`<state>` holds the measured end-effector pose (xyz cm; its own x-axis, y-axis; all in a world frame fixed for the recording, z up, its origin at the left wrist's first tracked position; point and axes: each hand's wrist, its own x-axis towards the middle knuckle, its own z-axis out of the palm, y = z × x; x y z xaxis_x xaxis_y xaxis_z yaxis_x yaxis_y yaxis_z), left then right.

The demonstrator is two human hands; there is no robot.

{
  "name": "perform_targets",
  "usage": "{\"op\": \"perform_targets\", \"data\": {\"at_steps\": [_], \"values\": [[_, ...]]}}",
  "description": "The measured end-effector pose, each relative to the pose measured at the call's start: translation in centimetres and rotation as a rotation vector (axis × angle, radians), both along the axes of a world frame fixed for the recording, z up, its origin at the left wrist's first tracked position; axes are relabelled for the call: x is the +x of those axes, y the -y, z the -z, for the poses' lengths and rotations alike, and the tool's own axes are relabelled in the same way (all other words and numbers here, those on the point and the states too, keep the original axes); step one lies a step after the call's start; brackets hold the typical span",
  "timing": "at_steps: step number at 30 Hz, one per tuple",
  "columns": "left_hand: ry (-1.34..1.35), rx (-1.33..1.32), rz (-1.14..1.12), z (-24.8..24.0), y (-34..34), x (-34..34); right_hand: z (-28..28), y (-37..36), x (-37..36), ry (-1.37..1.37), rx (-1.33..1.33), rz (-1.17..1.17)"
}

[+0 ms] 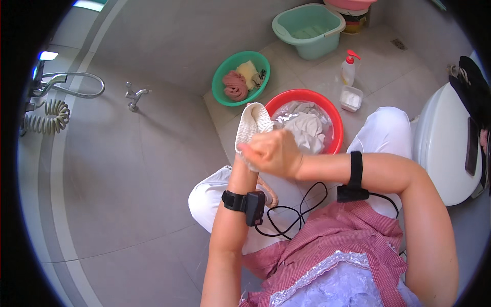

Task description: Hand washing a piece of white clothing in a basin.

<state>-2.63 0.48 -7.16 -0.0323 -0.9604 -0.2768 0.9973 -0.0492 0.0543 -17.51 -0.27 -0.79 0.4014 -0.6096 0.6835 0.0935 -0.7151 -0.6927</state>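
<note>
The right hand (274, 153) is curled into a fist, a little blurred, over the near end of an off-white, ribbed, elongated fabric piece with a rounded far end (250, 123). Whether part of that piece is caught inside the fist, I cannot tell. The left hand (244, 160) lies mostly hidden behind the fist and the piece, so its grip cannot be judged. The piece extends beyond the grip and slightly left, beside the rim of a round red plastic basin (338, 125).

That basin sits just beyond and to the right of the grip, holding wet greyish-white cloth (308, 127). Farther beyond the grip, slightly left, a round green plastic basin (264, 62) holds a bunched dusty-pink cloth (235, 86) and a pale yellow cloth (247, 71). Right of the grip, past the red basin, stand a small clear tub of white contents (351, 98) and a white bottle with a red pump top (348, 70). On the near side of the grip, a thin black cable (286, 234) loops.
</note>
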Motion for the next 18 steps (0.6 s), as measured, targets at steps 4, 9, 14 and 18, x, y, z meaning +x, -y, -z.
{"op": "perform_targets", "data": {"at_steps": [4,9,14,18], "values": [[0.542,0.212,-0.061,-6.0,1.0,-7.1,0.9,7.7,0.5,-0.175,0.187,0.252],[0.421,0.054,-0.032,-2.6,-0.1,-2.1,1.1,3.4,1.5,-0.152,-0.156,0.112],[0.603,0.088,-0.106,-4.0,-0.6,-4.9,0.5,4.4,0.2,-0.086,-0.062,0.175],[0.606,0.163,-0.003,-6.1,0.0,-6.4,1.2,8.9,1.1,-0.161,-0.011,0.380]]}}
